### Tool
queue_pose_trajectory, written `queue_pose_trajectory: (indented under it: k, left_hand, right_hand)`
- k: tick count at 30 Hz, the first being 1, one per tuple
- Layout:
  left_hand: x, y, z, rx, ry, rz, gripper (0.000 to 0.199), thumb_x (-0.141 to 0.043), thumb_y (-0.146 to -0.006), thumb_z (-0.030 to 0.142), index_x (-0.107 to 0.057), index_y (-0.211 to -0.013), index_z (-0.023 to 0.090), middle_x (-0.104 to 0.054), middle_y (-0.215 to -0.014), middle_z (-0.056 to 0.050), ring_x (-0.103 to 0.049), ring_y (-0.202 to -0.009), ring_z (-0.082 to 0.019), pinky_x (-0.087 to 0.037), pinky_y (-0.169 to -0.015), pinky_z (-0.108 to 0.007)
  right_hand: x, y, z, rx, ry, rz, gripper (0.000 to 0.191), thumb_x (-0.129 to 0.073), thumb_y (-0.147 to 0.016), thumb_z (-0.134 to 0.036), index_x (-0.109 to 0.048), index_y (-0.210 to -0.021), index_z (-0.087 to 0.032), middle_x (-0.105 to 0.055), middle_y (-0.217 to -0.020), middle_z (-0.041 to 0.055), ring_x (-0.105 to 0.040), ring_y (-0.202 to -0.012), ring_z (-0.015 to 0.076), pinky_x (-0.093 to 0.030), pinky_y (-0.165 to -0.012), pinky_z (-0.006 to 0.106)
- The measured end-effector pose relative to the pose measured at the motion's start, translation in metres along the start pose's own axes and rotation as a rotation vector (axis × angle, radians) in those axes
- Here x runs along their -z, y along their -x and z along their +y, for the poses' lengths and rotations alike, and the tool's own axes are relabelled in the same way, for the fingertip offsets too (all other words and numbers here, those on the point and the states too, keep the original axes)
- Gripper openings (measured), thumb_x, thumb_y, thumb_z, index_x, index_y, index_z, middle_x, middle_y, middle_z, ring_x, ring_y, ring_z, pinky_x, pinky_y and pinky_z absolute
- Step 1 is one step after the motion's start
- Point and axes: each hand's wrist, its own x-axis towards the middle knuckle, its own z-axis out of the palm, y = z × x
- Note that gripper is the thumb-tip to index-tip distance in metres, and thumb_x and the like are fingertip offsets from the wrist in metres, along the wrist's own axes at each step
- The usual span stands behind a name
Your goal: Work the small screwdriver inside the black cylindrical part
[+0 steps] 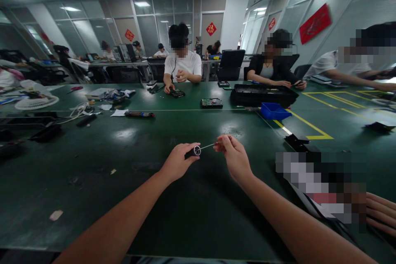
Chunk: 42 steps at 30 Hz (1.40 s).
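Note:
My left hand (179, 159) is closed around a short black tube (190, 152) that has a bright silver ring at the end facing right. From my right hand (233, 154) a thin metal screwdriver (207, 146) points left, its handle mostly hidden by the pinching fingers. The tip of its shaft reaches the ringed end of the tube; whether it is inside or just in front, I cannot tell. Both hands are held above the green table, near its middle.
Ahead on the green table (136, 222) lie an opened hard drive (212, 102), a blue bin (275, 111), a long black housing (264, 95) and a dark electric screwdriver (139, 114). Co-workers sit across and to the right; another person's hand (382, 212) rests close by my right arm.

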Motion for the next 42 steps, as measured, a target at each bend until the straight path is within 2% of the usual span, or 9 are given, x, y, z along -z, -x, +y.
queue_pose_trajectory:
  k: [4,6,11,15,19,28,34,37,42]
  left_hand:
    - [0.002,-0.001,-0.002,-0.081,-0.063,-0.058,0.042,-0.068,-0.091,0.025,-0.061,-0.132,0.031,-0.067,-0.126,-0.004,-0.057,-0.117,-0.024,-0.037,-0.109,-0.048]
    - [0.003,-0.002,-0.003,-0.075,-0.082,-0.065,0.041,-0.067,-0.091,0.025,-0.061,-0.131,0.03,-0.067,-0.127,-0.004,-0.057,-0.117,-0.024,-0.035,-0.11,-0.049]
    - [0.003,-0.003,-0.006,-0.033,-0.086,-0.044,0.041,-0.067,-0.091,0.028,-0.06,-0.132,0.03,-0.068,-0.123,-0.004,-0.059,-0.113,-0.024,-0.034,-0.11,-0.05]
    - [0.002,-0.002,-0.005,-0.038,-0.097,-0.048,0.042,-0.066,-0.092,0.03,-0.059,-0.133,0.029,-0.068,-0.121,-0.005,-0.059,-0.111,-0.025,-0.037,-0.108,-0.049]
    - [0.001,-0.002,-0.005,-0.04,-0.098,-0.051,0.042,-0.066,-0.092,0.031,-0.059,-0.133,0.028,-0.068,-0.122,-0.005,-0.06,-0.11,-0.025,-0.038,-0.105,-0.048]
    - [0.002,-0.001,-0.005,-0.039,-0.085,-0.042,0.042,-0.066,-0.092,0.031,-0.059,-0.134,0.03,-0.069,-0.119,-0.003,-0.059,-0.107,-0.024,-0.041,-0.1,-0.044]
    - [0.002,-0.001,-0.004,-0.038,-0.086,-0.053,0.041,-0.067,-0.091,0.029,-0.061,-0.131,0.029,-0.069,-0.12,-0.003,-0.059,-0.109,-0.025,-0.039,-0.103,-0.046]
    - [0.001,0.0,-0.004,-0.025,-0.084,-0.047,0.041,-0.067,-0.091,0.029,-0.061,-0.131,0.029,-0.069,-0.119,-0.003,-0.058,-0.109,-0.025,-0.04,-0.102,-0.045]
    - [0.0,-0.001,-0.004,0.007,-0.088,-0.034,0.043,-0.068,-0.09,0.028,-0.06,-0.132,0.028,-0.068,-0.115,-0.003,-0.058,-0.106,-0.024,-0.043,-0.096,-0.041]
  right_hand:
    - [0.002,-0.005,0.0,-0.202,-0.088,0.0,0.035,-0.06,-0.085,-0.056,-0.061,-0.078,-0.022,-0.06,-0.065,0.0015,-0.058,-0.056,0.0176,-0.057,-0.063,0.037]
    - [0.003,-0.007,-0.001,-0.252,-0.101,-0.005,0.035,-0.06,-0.084,-0.057,-0.059,-0.075,-0.023,-0.056,-0.061,0.0002,-0.054,-0.052,0.0168,-0.057,-0.06,0.037]
    - [0.002,-0.005,-0.002,-0.11,-0.017,0.053,0.032,-0.061,-0.086,-0.053,-0.061,-0.08,-0.022,-0.062,-0.072,0.002,-0.058,-0.061,0.0166,-0.055,-0.063,0.034]
    - [0.002,-0.002,0.0,0.018,0.074,0.009,0.031,-0.056,-0.092,-0.052,-0.061,-0.089,-0.021,-0.066,-0.077,0.0023,-0.062,-0.067,0.0174,-0.054,-0.067,0.034]
    - [0.002,0.002,-0.003,0.074,0.19,-0.025,0.031,-0.053,-0.095,-0.05,-0.062,-0.093,-0.021,-0.067,-0.078,0.0022,-0.064,-0.07,0.0178,-0.052,-0.07,0.034]
    - [0.002,0.003,-0.009,0.061,0.22,-0.012,0.03,-0.054,-0.094,-0.048,-0.064,-0.092,-0.02,-0.069,-0.078,0.0037,-0.065,-0.071,0.019,-0.052,-0.069,0.034]
    - [0.003,0.007,-0.024,0.088,0.435,-0.041,0.039,-0.063,-0.088,-0.056,-0.064,-0.072,-0.02,-0.061,-0.057,-0.0008,-0.055,-0.053,0.0155,-0.041,-0.055,0.029]
    - [0.002,0.009,-0.025,0.107,0.453,-0.06,0.034,-0.062,-0.089,-0.052,-0.065,-0.078,-0.02,-0.061,-0.059,-0.0009,-0.055,-0.053,0.0158,-0.04,-0.054,0.029]
    - [0.001,0.009,-0.022,0.155,0.385,-0.109,0.016,-0.055,-0.091,-0.035,-0.063,-0.091,-0.021,-0.068,-0.075,0.0016,-0.063,-0.067,0.018,-0.046,-0.063,0.03]
